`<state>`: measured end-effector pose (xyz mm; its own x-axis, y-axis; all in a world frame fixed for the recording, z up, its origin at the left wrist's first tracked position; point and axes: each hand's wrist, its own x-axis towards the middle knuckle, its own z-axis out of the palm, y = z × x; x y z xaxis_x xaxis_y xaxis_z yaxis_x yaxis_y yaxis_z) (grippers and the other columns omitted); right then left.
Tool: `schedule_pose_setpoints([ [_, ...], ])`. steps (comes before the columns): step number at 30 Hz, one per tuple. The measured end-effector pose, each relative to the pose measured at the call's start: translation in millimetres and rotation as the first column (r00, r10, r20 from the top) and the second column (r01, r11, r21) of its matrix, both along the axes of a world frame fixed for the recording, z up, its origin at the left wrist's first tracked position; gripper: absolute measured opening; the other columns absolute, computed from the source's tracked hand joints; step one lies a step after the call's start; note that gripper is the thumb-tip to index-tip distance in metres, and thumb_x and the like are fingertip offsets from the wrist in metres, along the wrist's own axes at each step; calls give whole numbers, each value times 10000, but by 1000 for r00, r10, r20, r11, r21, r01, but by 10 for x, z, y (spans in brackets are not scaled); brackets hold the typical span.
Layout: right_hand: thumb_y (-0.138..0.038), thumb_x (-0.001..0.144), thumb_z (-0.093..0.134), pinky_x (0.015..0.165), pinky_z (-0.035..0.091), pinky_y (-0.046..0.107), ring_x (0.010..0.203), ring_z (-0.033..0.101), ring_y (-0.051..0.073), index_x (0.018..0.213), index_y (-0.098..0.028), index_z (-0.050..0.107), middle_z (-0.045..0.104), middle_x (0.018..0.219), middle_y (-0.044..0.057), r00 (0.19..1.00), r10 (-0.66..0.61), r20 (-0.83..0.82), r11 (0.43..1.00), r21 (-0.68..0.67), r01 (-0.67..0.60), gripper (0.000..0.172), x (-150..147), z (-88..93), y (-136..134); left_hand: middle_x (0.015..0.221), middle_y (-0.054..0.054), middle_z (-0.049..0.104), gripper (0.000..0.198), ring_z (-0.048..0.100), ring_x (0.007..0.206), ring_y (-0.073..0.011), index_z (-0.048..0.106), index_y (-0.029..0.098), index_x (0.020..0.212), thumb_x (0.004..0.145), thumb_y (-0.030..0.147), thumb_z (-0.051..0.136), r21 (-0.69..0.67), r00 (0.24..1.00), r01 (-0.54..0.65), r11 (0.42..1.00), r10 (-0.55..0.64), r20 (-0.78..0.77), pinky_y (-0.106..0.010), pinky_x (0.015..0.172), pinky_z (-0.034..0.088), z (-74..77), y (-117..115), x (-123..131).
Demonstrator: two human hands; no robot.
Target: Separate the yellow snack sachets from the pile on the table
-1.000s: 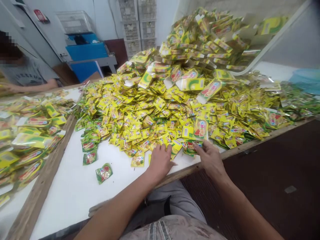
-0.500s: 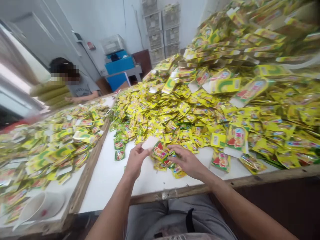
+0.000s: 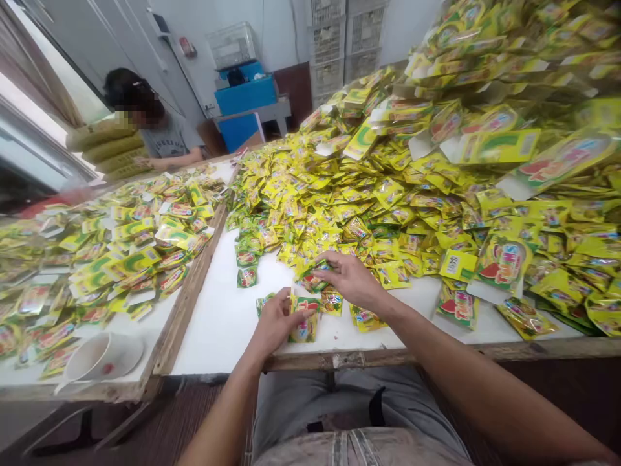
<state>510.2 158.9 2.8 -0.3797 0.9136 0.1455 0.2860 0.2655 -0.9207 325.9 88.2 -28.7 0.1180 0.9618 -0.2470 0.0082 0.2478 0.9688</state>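
Observation:
A huge heap of small yellow-green sachets [image 3: 388, 194] covers the white table [image 3: 218, 323] in front of me. My left hand [image 3: 276, 321] sits near the table's front edge, fingers curled round a card with sachets on it [image 3: 303, 323]. My right hand [image 3: 347, 277] reaches into the heap's near edge and pinches a green sachet [image 3: 314, 279]. A few loose sachets [image 3: 363, 317] lie between my hands and the edge.
A second table [image 3: 97, 259] to the left holds more sachets and a white cup [image 3: 92, 359]. Another person [image 3: 160, 133] sits at its far end. Blue machine [image 3: 245, 97] and stacked crates [image 3: 339, 39] stand at the back wall. Wooden rims edge both tables.
My left hand has dropped toward the front edge with the card. My right hand has moved up into the heap and taken hold of a green sachet. The view has shifted slightly.

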Motion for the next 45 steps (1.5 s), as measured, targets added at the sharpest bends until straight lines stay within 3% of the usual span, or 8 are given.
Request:
schedule_pose_setpoints([
  [4, -247, 775, 587, 598, 353, 238, 640, 520, 136, 854, -190, 663, 627, 697, -3, 924, 161, 347, 984, 14, -176, 124, -57, 142, 49, 842, -27, 709, 379, 656, 795, -185, 586, 166, 913, 630, 345, 764, -29, 986, -36, 999, 40, 164, -287, 736, 498, -27, -103, 26],
  [8, -219, 752, 632, 580, 326, 229, 667, 532, 142, 858, -209, 667, 631, 721, -2, 844, 238, 481, 962, 0, -272, 112, -177, 226, 66, 802, -19, 706, 366, 655, 750, -170, 582, 158, 892, 629, 329, 771, -43, 967, -98, 994, 105, 234, -282, 722, 501, -15, -159, 30],
  [12, -193, 717, 677, 621, 345, 226, 739, 559, 151, 914, -210, 637, 656, 832, 12, 895, 127, 429, 978, 98, -186, 201, -354, 167, 48, 839, -27, 710, 387, 655, 753, -170, 593, 153, 928, 617, 285, 784, -45, 953, -87, 995, 96, 286, -285, 721, 503, -3, -170, 44],
  [18, -196, 791, 597, 671, 363, 244, 746, 530, 150, 861, -174, 578, 629, 841, 45, 937, 120, 327, 904, 354, -239, 76, -394, -4, -57, 848, -44, 715, 426, 663, 769, -192, 601, 142, 933, 586, 283, 803, -47, 912, -185, 982, 189, 365, -323, 757, 504, -68, -188, 18],
  [29, -278, 698, 678, 519, 276, 222, 529, 341, 86, 626, -191, 440, 400, 554, -69, 992, 79, 103, 987, 135, -92, 263, -384, 18, -66, 928, -57, 715, 431, 670, 821, -205, 606, 153, 1008, 622, 233, 780, -44, 889, -149, 988, 154, 431, -350, 806, 506, -87, -208, 26],
  [37, -377, 685, 674, 544, 371, 253, 582, 462, 120, 667, -202, 491, 502, 632, -28, 982, -28, -189, 1000, 6, 29, 254, -395, -144, -160, 1001, -71, 700, 405, 651, 918, -210, 588, 162, 1044, 674, 217, 742, -48, 885, -130, 990, 138, 444, -345, 857, 485, -126, -211, 4],
  [41, -381, 695, 667, 579, 367, 257, 611, 464, 124, 649, -195, 499, 511, 639, -24, 993, 6, -119, 999, 52, 1, 254, -346, -138, -178, 1037, -77, 688, 421, 635, 961, -219, 582, 163, 1085, 696, 241, 722, -47, 888, -102, 994, 112, 447, -338, 864, 480, -114, -220, -16],
  [45, -357, 694, 668, 567, 318, 247, 602, 421, 121, 634, -191, 481, 463, 605, -37, 989, 69, 130, 995, 59, -77, 258, -249, -39, -109, 1040, -72, 686, 454, 629, 969, -224, 578, 176, 1125, 703, 271, 717, -39, 896, -62, 997, 73, 438, -342, 864, 476, -72, -222, -25],
])
